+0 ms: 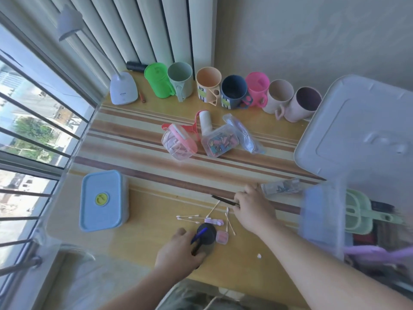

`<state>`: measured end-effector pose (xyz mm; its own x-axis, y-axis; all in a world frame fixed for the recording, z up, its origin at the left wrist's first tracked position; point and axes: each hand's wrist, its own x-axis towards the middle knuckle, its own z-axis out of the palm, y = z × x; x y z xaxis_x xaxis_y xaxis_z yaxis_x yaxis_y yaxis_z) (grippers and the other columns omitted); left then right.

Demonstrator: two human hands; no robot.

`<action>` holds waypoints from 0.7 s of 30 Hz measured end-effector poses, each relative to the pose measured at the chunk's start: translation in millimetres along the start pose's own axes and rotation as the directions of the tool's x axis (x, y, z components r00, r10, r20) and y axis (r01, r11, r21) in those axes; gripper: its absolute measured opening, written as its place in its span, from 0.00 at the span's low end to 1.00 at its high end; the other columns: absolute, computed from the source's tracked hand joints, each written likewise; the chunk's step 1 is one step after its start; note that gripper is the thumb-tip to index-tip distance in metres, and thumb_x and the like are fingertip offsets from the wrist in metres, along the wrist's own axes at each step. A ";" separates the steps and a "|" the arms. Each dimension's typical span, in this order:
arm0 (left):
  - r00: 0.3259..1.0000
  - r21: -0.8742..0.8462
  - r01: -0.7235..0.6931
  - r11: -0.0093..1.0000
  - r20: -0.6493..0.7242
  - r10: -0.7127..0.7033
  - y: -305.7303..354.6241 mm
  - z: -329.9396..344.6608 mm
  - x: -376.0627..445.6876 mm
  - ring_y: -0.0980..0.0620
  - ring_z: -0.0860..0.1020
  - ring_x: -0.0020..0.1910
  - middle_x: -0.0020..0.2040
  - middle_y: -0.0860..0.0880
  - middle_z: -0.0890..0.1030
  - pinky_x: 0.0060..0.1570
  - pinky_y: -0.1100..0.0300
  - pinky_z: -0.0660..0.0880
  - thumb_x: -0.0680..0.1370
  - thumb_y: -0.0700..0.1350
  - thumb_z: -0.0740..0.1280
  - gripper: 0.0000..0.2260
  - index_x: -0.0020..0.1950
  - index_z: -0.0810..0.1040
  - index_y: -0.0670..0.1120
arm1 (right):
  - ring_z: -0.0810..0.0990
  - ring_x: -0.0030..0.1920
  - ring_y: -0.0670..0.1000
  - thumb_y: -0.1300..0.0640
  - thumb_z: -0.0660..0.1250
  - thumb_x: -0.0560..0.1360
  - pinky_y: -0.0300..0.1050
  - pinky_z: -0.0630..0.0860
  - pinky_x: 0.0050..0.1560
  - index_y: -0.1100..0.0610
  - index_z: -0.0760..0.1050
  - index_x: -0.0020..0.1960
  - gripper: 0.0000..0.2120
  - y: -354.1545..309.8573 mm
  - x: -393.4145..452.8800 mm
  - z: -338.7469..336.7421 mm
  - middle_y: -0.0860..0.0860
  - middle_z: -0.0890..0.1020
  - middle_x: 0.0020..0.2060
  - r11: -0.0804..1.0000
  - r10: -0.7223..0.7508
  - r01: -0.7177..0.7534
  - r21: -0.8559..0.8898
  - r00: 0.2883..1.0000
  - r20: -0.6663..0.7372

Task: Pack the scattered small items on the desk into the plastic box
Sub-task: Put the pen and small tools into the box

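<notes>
Now R hand (252, 205) fingers (237, 200) pinch black pen (223, 200).

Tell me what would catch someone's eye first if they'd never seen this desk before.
Probably the row of colourful cups lined up along the far edge of the desk, against the wall. Next, the two hands at the near edge: the right hand holds a dark pen, and the left hand grips a blue pen, with cotton swabs scattered between them. A big clear plastic box with its lid up fills the right side.
</notes>
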<state>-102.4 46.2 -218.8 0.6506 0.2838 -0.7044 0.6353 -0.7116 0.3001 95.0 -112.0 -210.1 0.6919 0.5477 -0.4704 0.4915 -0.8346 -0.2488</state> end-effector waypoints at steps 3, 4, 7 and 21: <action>0.999 0.005 0.035 0.999 -0.031 -0.034 3.4 8.2 0.9 0.52 0.77 0.41 0.47 0.55 0.72 0.34 0.56 0.75 0.73 0.60 0.64 0.10 0.49 0.73 0.55 | 0.72 0.60 0.52 0.49 0.63 0.83 0.49 0.78 0.50 0.50 0.78 0.58 0.09 9.0 -17.5 -8.7 0.46 0.72 0.58 0.999 0.010 -0.009 0.047 1.000 -0.027; 0.998 0.008 0.044 0.999 -0.042 -0.044 4.4 6.7 2.1 0.52 0.77 0.41 0.45 0.55 0.73 0.34 0.56 0.76 0.75 0.58 0.63 0.08 0.47 0.73 0.55 | 0.72 0.60 0.51 0.48 0.63 0.82 0.50 0.79 0.49 0.49 0.78 0.57 0.08 8.1 -24.2 -13.2 0.45 0.72 0.57 0.997 0.009 -0.006 0.072 0.999 -0.034; 0.996 0.053 0.047 0.997 -0.082 -0.043 11.3 -9.4 3.1 0.53 0.77 0.37 0.41 0.55 0.75 0.32 0.58 0.73 0.76 0.55 0.63 0.05 0.44 0.73 0.56 | 0.72 0.58 0.49 0.49 0.66 0.81 0.51 0.79 0.48 0.48 0.79 0.54 0.06 2.7 -46.6 -38.3 0.42 0.73 0.54 0.984 -0.027 0.045 0.172 0.994 -0.103; 0.597 0.310 -0.678 0.666 -0.296 0.746 303.6 -66.0 -72.1 0.52 0.79 0.38 0.39 0.55 0.80 0.28 0.59 0.72 0.74 0.56 0.68 0.06 0.46 0.78 0.56 | 0.76 0.50 0.51 0.53 0.76 0.72 0.49 0.75 0.48 0.46 0.81 0.40 0.05 257.2 -234.3 -142.8 0.44 0.76 0.42 0.955 0.294 -0.262 0.135 0.893 -0.342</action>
<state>71.0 -147.8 -34.4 0.9853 -0.1709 -0.0058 -0.1473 -0.8659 0.4780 134.9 -446.5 -42.9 0.9427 0.2642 -0.2036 0.2166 -0.9491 -0.2286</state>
